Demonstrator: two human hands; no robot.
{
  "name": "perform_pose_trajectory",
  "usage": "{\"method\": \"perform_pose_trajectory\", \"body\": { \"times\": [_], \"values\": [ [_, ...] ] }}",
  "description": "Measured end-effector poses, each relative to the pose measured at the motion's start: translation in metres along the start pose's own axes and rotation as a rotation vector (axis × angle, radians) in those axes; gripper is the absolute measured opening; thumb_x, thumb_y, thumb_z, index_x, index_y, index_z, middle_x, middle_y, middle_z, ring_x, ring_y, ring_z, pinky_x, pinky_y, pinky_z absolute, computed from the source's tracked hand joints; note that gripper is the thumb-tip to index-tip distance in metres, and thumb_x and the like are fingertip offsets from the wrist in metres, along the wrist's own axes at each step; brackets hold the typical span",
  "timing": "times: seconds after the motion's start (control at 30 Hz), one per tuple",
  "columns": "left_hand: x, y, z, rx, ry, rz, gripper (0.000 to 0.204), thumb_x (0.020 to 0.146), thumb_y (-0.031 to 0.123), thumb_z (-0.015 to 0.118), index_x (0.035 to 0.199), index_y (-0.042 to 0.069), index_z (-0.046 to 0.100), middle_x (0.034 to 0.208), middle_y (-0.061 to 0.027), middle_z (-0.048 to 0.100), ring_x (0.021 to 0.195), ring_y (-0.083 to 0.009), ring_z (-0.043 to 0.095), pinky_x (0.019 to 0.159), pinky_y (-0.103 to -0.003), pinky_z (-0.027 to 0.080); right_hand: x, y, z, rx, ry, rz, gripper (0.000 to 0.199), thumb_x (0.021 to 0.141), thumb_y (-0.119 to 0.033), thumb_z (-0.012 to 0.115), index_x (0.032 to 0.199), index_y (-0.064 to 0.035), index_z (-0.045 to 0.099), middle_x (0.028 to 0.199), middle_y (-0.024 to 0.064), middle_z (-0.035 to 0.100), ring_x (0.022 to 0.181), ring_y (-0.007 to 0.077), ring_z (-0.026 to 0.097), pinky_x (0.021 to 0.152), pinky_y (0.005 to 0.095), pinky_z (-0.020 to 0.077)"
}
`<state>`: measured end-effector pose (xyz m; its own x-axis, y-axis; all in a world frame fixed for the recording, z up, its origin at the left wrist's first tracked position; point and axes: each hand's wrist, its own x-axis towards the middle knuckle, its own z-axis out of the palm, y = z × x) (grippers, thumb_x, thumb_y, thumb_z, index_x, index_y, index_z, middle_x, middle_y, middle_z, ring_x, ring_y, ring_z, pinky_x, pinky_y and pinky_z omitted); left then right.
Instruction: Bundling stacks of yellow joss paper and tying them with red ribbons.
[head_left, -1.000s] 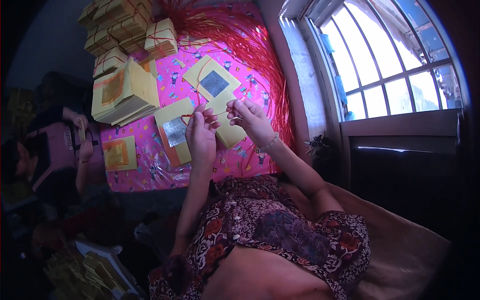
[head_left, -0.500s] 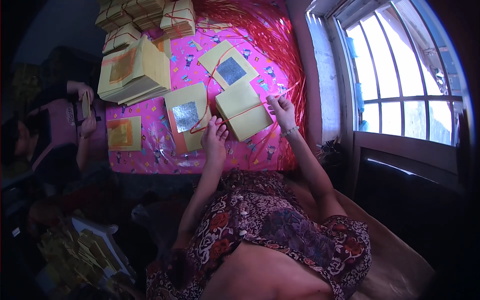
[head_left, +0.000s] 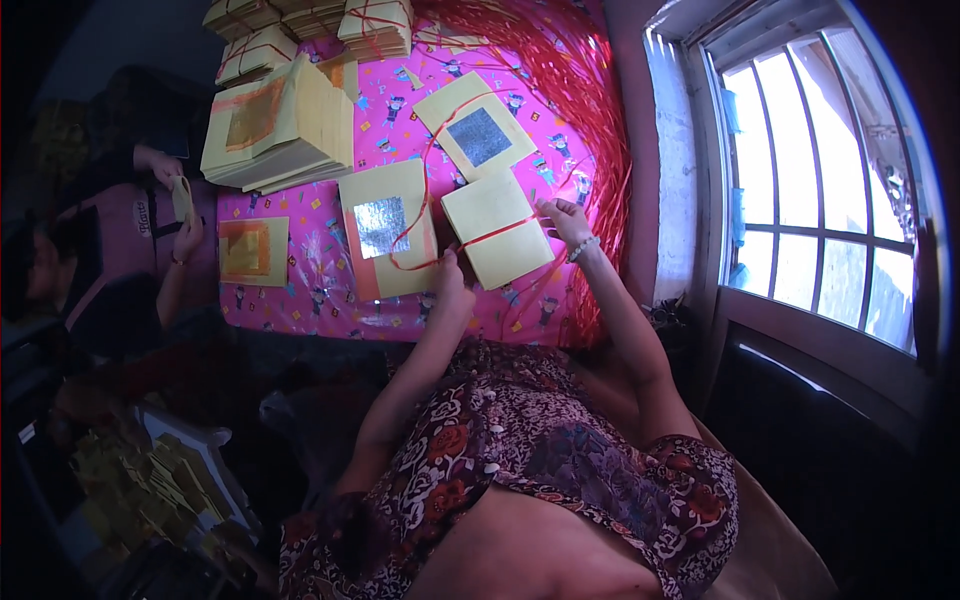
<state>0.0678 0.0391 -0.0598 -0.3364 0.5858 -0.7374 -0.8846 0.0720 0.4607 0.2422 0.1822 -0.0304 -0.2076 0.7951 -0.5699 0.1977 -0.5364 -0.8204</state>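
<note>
A stack of yellow paper (head_left: 485, 206) lies tilted on the pink table in front of me, with a red ribbon (head_left: 500, 231) running across its middle. My right hand (head_left: 570, 226), a beaded bracelet on its wrist, pinches the ribbon at the stack's right edge. At the lower left edge, my left hand (head_left: 456, 285) has its fingers closed on the ribbon's other side. From there the loose length loops left over a yellow sheet with a silver square (head_left: 379, 228), then up across another silver-square sheet (head_left: 478, 137). The left fingertips are partly hidden.
A tall stack of yellow paper (head_left: 325, 120) stands on the left, with tied bundles (head_left: 375, 28) behind it. Many red ribbons (head_left: 590, 80) hang along the right edge. A gold-square sheet (head_left: 253, 250) lies at left, near a co-worker's hands (head_left: 183, 235). A barred window (head_left: 810, 190) is at right.
My left hand has moved right, in against the stack's edge, and the ribbon lies flatter across the paper. My right hand has come closer to the right edge. The whole view has shifted slightly.
</note>
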Motion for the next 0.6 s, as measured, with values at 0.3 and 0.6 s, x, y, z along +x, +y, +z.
{"method": "perform_pose_trajectory", "body": {
  "times": [0.3,0.6],
  "values": [
    [0.012,-0.016,0.006,0.024,0.036,0.058,0.04,0.102,0.035,0.026,0.122,0.011,0.051,0.115,-0.0084,0.059,0.103,-0.0241,0.059,0.086,-0.041,0.051,0.014,0.013,0.017,0.269,-0.106,0.125,0.016,0.088,-0.025,0.065,0.081,-0.0098,0.064,0.071,0.0007,0.066,0.058,0.0093,0.061,0.054,0.0234,0.0492],
    [0.02,-0.034,-0.002,-0.146,0.01,0.008,0.044,0.102,0.036,0.025,0.122,0.004,0.047,0.116,-0.0123,0.058,0.105,-0.0263,0.058,0.089,-0.042,0.05,0.042,0.069,0.022,0.073,0.019,-0.247,0.023,0.09,-0.018,0.062,0.072,-0.0046,0.055,0.062,-0.0039,0.051,0.056,0.0035,0.043,0.051,0.0226,0.0364]
  ]
}}
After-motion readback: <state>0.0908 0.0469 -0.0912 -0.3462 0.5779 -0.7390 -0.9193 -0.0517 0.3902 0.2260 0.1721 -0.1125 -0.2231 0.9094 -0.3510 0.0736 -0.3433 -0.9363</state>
